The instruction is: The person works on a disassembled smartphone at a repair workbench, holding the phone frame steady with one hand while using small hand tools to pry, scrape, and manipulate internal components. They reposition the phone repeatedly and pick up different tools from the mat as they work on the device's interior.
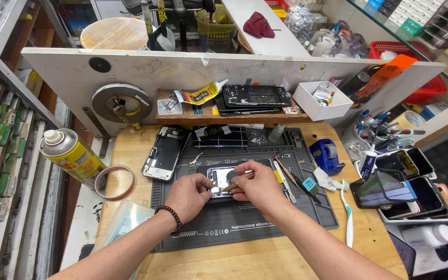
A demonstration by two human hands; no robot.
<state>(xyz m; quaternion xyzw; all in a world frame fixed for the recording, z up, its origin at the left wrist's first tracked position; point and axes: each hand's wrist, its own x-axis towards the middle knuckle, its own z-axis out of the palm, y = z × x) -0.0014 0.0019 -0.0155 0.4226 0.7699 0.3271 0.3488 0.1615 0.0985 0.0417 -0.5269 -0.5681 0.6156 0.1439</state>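
A wooden tabletop [130,148] carries a dark grey silicone work mat [245,218], and at the mat's centre lies an opened phone frame [219,179]. The left hand [187,194] pinches the frame's left edge; the right hand [257,186] grips a thin wooden-handled tool [237,181] over it. At 10 o'clock from the hands lies a second phone body [164,153]; further out at 9 o'clock a yellow spray can [73,155] and a tape roll [114,181]. At 3 o'clock a blue tape dispenser [325,155], a toothbrush [347,212], and a tray of phones [416,192]. At 12 o'clock a white partition [182,70] backs a shelf holding a glue tube [200,95].
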